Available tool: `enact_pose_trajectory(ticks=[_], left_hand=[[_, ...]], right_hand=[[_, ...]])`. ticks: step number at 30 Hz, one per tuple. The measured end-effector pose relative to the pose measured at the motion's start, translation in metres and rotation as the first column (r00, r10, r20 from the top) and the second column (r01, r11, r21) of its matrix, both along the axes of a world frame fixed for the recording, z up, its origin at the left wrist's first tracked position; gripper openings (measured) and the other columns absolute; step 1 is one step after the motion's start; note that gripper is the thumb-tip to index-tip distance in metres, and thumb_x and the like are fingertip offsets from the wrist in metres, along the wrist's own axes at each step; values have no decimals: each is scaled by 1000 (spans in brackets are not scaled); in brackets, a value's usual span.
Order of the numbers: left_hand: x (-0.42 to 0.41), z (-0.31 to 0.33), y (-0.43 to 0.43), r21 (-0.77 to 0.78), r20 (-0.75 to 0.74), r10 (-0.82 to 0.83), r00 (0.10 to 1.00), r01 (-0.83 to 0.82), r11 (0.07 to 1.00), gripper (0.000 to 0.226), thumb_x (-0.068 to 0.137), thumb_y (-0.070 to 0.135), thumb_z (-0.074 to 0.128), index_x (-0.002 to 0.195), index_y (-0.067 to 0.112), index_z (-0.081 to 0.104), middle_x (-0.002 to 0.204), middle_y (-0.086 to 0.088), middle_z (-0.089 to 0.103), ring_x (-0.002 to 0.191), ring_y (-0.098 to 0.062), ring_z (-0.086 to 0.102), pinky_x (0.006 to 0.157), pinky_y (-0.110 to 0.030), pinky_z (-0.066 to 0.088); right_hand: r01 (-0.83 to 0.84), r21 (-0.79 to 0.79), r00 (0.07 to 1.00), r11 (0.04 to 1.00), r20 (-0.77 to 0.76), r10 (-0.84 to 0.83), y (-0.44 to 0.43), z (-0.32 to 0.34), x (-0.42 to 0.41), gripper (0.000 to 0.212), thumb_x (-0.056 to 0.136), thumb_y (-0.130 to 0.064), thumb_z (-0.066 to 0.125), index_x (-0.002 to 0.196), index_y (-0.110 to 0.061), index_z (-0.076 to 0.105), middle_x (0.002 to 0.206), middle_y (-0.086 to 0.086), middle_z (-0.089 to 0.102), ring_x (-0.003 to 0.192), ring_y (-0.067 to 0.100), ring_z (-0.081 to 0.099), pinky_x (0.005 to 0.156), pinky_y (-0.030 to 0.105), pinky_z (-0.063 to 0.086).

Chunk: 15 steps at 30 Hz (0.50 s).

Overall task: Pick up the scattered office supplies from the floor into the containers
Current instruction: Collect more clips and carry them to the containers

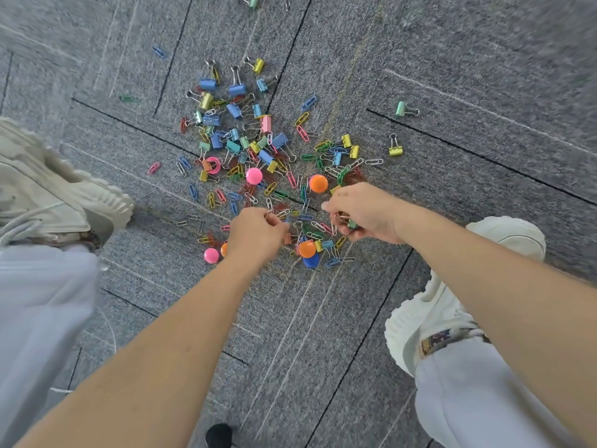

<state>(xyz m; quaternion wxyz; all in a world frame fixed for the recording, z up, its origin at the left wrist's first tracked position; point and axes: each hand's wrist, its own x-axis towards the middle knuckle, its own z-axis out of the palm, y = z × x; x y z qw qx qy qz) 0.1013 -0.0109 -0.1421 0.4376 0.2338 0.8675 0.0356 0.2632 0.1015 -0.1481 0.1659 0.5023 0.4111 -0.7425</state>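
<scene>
A heap of coloured paper clips [292, 179], binder clips [237, 89] and round magnets lies on the grey carpet [452, 76]. A pink magnet [254, 175] and an orange magnet [318, 183] sit mid-heap; another orange magnet [307, 249] and a blue one [311, 260] lie nearer me. My left hand [253, 234] reaches into the near edge of the heap with fingers curled, pinching paper clips. My right hand [361, 211] is curled around a small bunch of clips, a green binder clip [352, 224] showing under the fingers.
My two white shoes flank the heap, left shoe [64, 195] and right shoe [452, 295]. Stray binder clips lie apart at the right: green [402, 108] and yellow [395, 149]. More clips [253, 1] sit at the top edge. No container is in view.
</scene>
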Motion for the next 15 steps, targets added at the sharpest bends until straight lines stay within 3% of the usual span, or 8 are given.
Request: enact_pose_trajectory(ticks=[6, 8, 12, 15], left_hand=[[5, -4, -7, -52, 97, 170, 981, -165, 985, 37, 77, 37, 83, 60, 13, 61, 49, 2, 51, 47, -16, 43, 59, -29, 41], [12, -7, -7, -32, 103, 241, 965, -239, 970, 35, 76, 36, 84, 61, 11, 64, 52, -1, 57, 47, -17, 43, 58, -30, 43], [22, -11, -1, 8, 82, 268, 960, -269, 963, 22, 79, 30, 82, 76, 9, 75, 70, -7, 72, 52, -15, 52, 57, -27, 44], [25, -11, 3, 22, 98, 270, 958, -274, 962, 17, 78, 19, 78, 75, 3, 73, 68, -8, 71, 54, -18, 53, 58, -30, 47]], right_hand=[[-261, 123, 962, 957, 111, 248, -5, -1, -3, 21, 99, -7, 44, 102, -9, 65, 83, 6, 65, 59, 16, 50, 49, 26, 36], [-327, 139, 942, 935, 124, 312, -8, -3, -1, 23, 99, -8, 42, 99, -14, 65, 81, 6, 62, 60, 19, 49, 49, 27, 37], [-426, 186, 904, 885, 124, 409, -7, -6, 4, 22, 101, -25, 51, 92, -17, 70, 60, 1, 47, 48, 16, 36, 46, 24, 30], [-511, 291, 859, 809, 159, 486, -9, -7, 4, 19, 96, -37, 62, 89, -21, 68, 69, 1, 57, 51, 16, 42, 49, 25, 35]])
